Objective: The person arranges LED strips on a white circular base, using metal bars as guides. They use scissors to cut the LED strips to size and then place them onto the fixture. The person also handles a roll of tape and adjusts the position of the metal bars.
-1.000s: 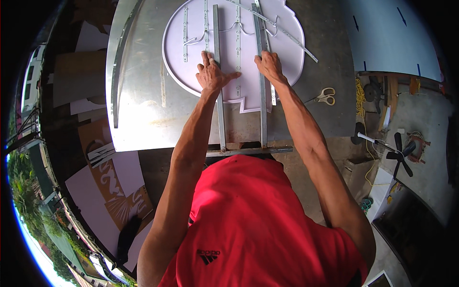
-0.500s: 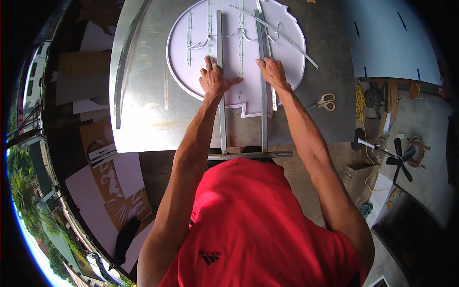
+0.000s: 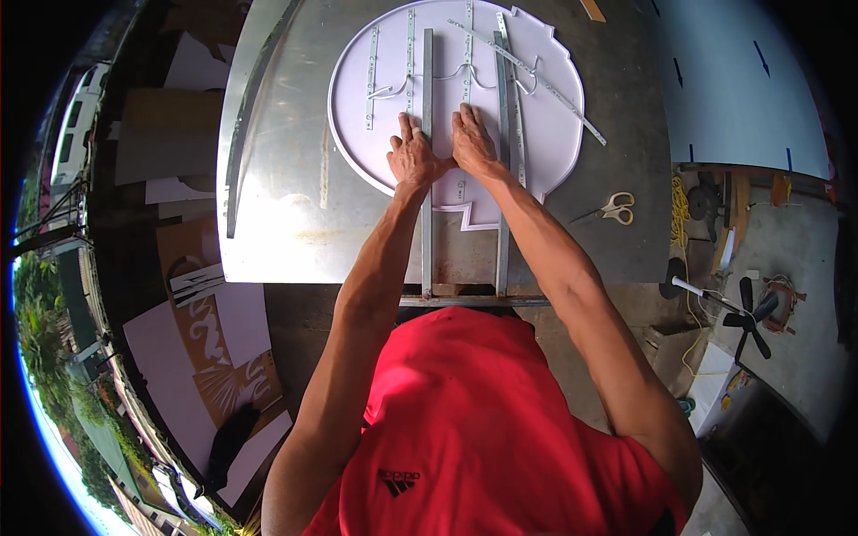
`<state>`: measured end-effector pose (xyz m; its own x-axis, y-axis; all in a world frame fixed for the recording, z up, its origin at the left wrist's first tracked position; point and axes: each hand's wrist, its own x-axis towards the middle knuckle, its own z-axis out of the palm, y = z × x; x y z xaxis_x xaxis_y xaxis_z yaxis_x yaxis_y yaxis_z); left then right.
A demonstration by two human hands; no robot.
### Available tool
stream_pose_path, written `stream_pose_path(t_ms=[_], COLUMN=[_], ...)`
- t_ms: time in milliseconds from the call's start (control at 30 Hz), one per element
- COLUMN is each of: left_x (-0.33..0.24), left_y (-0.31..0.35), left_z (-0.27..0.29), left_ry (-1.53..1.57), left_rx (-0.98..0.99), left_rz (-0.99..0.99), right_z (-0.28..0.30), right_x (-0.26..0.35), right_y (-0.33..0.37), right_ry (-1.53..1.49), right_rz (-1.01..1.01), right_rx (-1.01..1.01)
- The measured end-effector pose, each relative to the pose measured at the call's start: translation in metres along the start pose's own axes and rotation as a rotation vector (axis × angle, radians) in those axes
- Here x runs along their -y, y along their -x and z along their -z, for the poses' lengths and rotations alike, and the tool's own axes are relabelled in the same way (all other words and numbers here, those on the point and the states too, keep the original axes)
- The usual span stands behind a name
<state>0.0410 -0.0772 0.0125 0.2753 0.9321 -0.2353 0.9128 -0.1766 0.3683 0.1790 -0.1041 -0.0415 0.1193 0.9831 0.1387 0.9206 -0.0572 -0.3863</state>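
Rounded white panel point(image 3: 554, 147) lay on the grey sheet-metal table point(image 3: 286, 179), slim pale dotted strips point(image 3: 371, 80) and two long grey metal bars point(image 3: 427, 76) across it. Your left hand point(image 3: 414, 163) was spread, thumb over one bar; your right hand point(image 3: 474, 143), fingers together, lay flat between bars, apparently touching a strip.

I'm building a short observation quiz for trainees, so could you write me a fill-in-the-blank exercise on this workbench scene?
1. The right hand lies ____ the two long metal bars.
2. Of those two bars, the left hand covers part of the ____ one.
3. The scissors lie to the ____ of the white panel.
4. The colour of the person's shirt is ____.

Missing words: between; left; right; red.
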Motion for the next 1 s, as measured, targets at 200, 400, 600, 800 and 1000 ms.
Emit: stream_pose_path(t_ms=[200,400,600,800,1000], left_x=[0.004,0.0,0.004,0.0,-0.002], left_y=[0.005,0.007,0.005,0.005,0.005], left_z=[0.0,0.007,0.006,0.007,0.014], left_ry=[0.002,0.013,0.018,0.012,0.007], left_rx=[-0.073,-0.054,-0.054,0.002,0.053], left_rz=[-0.031,-0.02,-0.028,0.009,0.064], right_z=[-0.005,0.0,-0.006,0.003,0.06], right_x=[-0.011,-0.025,-0.024,-0.023,-0.033], right_y=[0.003,-0.001,-0.002,-0.005,0.006], right_ry=[-0.018,-0.04,-0.115,-0.002,-0.189], right_rz=[0.11,0.245,0.194,0.209,0.011], right_rx=[0.102,0.137,0.119,0.136,-0.345])
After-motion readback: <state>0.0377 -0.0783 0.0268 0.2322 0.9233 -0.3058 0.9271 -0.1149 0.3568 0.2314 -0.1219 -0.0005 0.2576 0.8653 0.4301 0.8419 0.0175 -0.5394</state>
